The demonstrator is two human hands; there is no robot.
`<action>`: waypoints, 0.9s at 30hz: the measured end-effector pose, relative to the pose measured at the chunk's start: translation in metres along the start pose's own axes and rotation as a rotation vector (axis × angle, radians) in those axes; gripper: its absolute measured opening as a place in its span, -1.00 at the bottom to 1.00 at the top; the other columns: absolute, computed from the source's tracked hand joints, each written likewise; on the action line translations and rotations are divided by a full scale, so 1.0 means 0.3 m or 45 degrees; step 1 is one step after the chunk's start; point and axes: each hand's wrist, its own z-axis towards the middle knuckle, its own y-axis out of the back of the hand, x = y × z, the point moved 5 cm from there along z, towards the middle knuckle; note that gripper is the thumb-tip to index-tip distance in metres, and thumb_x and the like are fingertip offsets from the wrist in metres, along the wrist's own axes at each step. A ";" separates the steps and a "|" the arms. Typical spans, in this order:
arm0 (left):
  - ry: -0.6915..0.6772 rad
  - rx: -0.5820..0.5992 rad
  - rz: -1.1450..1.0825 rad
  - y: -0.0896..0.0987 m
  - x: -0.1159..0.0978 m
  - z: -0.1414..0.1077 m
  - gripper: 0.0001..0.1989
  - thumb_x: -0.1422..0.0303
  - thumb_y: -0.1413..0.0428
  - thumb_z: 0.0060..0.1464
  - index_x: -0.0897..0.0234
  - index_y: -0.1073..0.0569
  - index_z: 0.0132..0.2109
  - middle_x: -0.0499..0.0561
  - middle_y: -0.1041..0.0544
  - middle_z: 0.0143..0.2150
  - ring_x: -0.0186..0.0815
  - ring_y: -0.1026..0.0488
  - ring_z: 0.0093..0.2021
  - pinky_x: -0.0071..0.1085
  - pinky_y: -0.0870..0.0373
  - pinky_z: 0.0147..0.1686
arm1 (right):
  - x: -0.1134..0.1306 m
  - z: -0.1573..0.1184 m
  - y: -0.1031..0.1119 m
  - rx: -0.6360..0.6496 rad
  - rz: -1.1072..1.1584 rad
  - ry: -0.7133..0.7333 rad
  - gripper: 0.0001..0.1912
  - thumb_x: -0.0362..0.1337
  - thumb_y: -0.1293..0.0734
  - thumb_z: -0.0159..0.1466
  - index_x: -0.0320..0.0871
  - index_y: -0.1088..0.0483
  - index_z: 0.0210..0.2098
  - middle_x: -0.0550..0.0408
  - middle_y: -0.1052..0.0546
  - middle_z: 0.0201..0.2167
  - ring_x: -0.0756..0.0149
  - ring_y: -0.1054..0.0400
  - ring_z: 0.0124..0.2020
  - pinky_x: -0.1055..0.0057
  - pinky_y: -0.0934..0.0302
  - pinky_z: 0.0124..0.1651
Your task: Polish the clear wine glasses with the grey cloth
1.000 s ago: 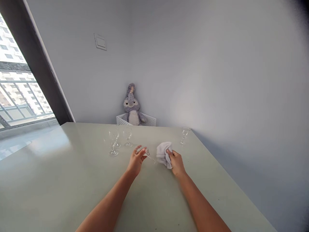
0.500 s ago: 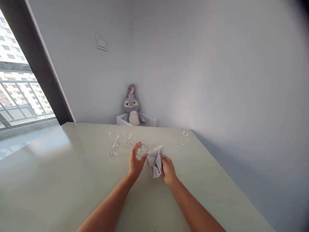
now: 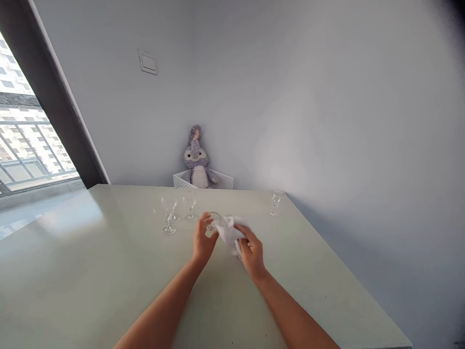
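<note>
My left hand (image 3: 204, 239) is curled around a clear stemmed glass (image 3: 214, 214), whose round rim shows between thumb and fingers. My right hand (image 3: 251, 249) pinches a pale grey cloth (image 3: 228, 230), bunched and slightly blurred. The cloth overlaps the right side of the glass and hides part of it; whether it reaches inside, I cannot tell. To the left of my left hand several clear stemmed glasses stand upright, the nearest one (image 3: 168, 227) in front and another glass (image 3: 191, 216) closest to my fingers.
A separate stemmed glass (image 3: 274, 206) stands at the table's back right. Behind the far edge of the pale table (image 3: 119, 271), a purple plush rabbit (image 3: 198, 175) sits in a white perforated basket (image 3: 227, 182). Walls rise behind and right; a window (image 3: 32, 140) is at left.
My right hand has brought the cloth left and up, over the edge of the glass in my left hand. The left hand stays nearly in place. The whole view has shifted slightly.
</note>
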 end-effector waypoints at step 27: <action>-0.747 0.437 0.190 -0.084 -0.086 -0.124 -0.32 0.34 -0.16 -0.09 0.14 -0.01 0.14 0.19 -0.31 0.04 -0.15 -0.28 0.05 -0.14 -0.30 -0.06 | -0.065 0.010 -0.043 0.348 -0.337 0.081 -0.74 -0.20 -0.20 0.18 -0.13 -0.37 -0.17 0.12 -0.37 -0.45 0.40 -0.24 -0.46 0.49 -0.15 -0.38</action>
